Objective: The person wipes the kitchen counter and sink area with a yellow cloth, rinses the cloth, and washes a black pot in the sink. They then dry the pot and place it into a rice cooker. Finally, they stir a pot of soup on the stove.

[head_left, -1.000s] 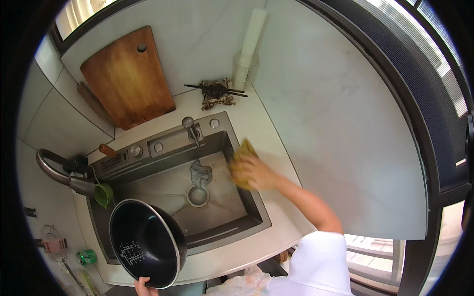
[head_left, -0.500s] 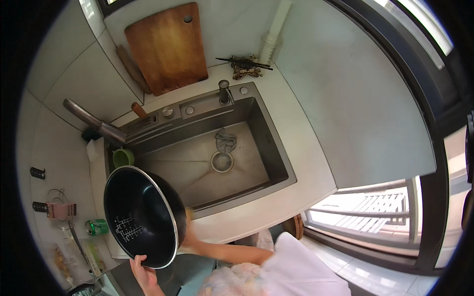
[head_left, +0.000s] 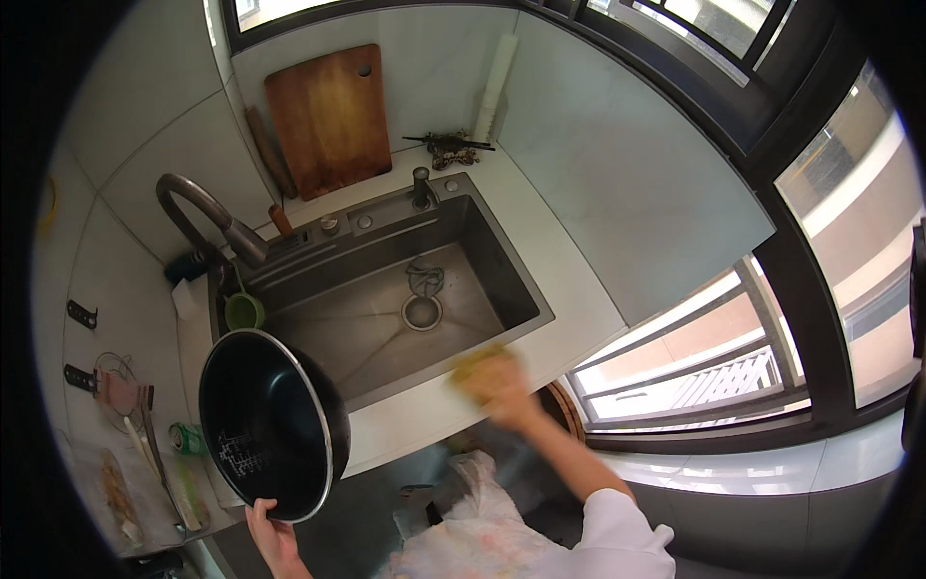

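A black rice cooker inner pot (head_left: 253, 405) with a pale rim and white markings inside is tipped on its side left of centre, overlapping the sink's near left corner. My left hand (head_left: 273, 538) grips its lower rim, thumb over the edge. Out to the right, over the counter's front strip, my right hand (head_left: 511, 398) is closed on a yellow cloth (head_left: 476, 371); both are smeared by motion. The steel sink (head_left: 357, 330) holds a crumpled grey rag (head_left: 424, 279) beside the drain. A green cup (head_left: 244, 312) shows just behind the pot.
A curved faucet (head_left: 193, 198) rises at the sink's left end. Behind the sink lean a wooden cutting board (head_left: 330, 121) and a rolling pin (head_left: 270, 154). A green can (head_left: 187, 438) stands left of the pot. The pale counter (head_left: 564, 280) continues right toward the window.
My right hand has come out from behind the pot and moved right, with the yellow cloth now showing. The pot stays in my left hand. The whole view has shifted.
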Available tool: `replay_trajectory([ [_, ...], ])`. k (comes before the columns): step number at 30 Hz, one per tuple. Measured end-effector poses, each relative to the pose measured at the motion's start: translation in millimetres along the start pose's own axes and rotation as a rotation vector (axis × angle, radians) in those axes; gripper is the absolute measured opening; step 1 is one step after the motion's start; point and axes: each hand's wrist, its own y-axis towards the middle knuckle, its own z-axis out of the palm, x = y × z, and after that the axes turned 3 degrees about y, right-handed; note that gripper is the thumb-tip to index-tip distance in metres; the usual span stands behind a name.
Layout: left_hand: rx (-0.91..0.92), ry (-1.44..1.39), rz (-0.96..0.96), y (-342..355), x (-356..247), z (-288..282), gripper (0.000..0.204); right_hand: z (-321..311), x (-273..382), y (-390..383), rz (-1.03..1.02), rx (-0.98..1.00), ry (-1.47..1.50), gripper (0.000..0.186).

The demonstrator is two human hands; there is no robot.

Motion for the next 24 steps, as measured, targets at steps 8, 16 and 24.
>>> replay_trajectory([
  [8,-0.041,-0.163,-0.008,-10.2,14.7,53.0,0.028,-48.0,-75.9,-33.6,0.846,-0.153,-0.452,0.058],
  [16,0.084,-0.044,-0.138,7.3,30.8,122.5,0.022,31.6,66.0,40.5,0.718,0.228,1.818,0.048],
  [24,0.259,-0.236,-0.050,-34.0,28.7,107.6,0.056,72.5,193.6,92.4,0.643,0.659,1.828,0.066],
])
